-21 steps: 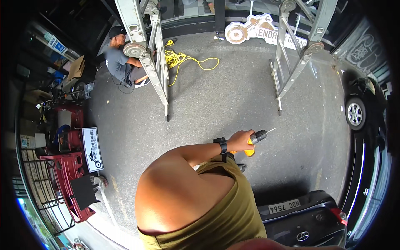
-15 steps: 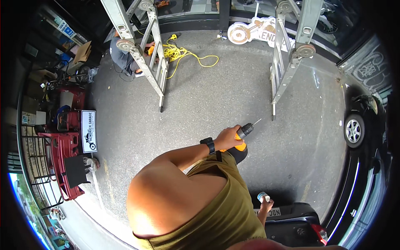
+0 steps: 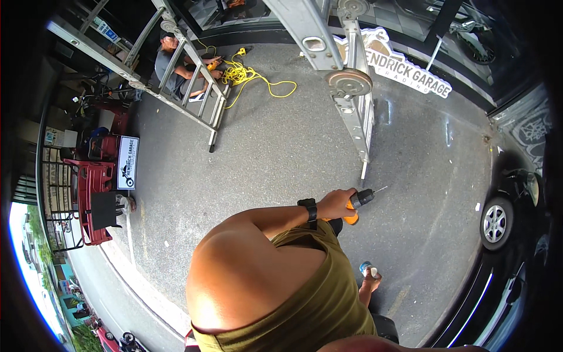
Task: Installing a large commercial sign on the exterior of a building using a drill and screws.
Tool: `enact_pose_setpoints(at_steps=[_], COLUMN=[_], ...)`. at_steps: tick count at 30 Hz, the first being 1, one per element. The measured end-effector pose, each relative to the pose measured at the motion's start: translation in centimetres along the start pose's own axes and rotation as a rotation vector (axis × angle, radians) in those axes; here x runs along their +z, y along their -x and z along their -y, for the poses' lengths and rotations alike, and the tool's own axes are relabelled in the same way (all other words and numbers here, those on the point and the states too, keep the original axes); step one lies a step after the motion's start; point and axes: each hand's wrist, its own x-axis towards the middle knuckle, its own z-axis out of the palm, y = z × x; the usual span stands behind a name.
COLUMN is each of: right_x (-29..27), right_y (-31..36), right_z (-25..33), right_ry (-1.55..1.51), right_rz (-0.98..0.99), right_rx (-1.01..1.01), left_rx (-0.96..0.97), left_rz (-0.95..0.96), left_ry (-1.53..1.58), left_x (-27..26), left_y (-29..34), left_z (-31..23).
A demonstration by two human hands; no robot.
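Note:
My left hand [image 3: 335, 203], with a black watch on its wrist, is closed round the grip of an orange and black cordless drill [image 3: 362, 198]. A thin bit in its chuck points to the right and slightly away from me. Lower down, beside my olive top, my right hand [image 3: 370, 280] holds a small container [image 3: 365, 268] with a white end and a blue part; fingers hide much of it, and its kind is unclear. Ahead of the drill, apart from it, stands one leg section of a metal ladder [image 3: 352, 117].
Another ladder section [image 3: 187, 94] stands at the far left. Behind it a person [image 3: 176, 64] crouches by a coiled yellow cable [image 3: 237, 73]. A cut-out white sign [image 3: 404, 67] leans at the shopfront. At right is a black car [image 3: 516, 234]; at left, a red vehicle [image 3: 94, 182] and a framed sign [image 3: 128, 161].
My view has turned and moved closer to the right ladder section. The drill and the container stay in my hands. The crouching person's head now shows between the ladder parts.

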Motion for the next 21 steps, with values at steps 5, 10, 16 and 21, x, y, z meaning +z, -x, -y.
enact_pose_setpoints(at_steps=[5,10,16,21], right_x=[-7.4,-12.7,-14.1,-22.0], right_y=[-6.8,-17.8,-38.6,-49.2], right_z=[0.3,0.2,0.2,13.0], right_ry=[0.080,0.165,0.289,0.072], right_rz=[-0.052,-0.041,-0.097,0.071], right_rx=[0.231,0.269,0.185,-0.283], left_rx=[0.085,0.015,-0.037,-0.104], left_rz=[0.021,-0.035,-0.193,-0.289], left_ry=[-0.006,-0.025,-0.059,0.030], left_x=[2.2,5.9,11.3,14.6], left_y=[-8.7,-17.3,-27.8,-33.6], left_z=[-8.1,-11.8,-16.2,-22.5])
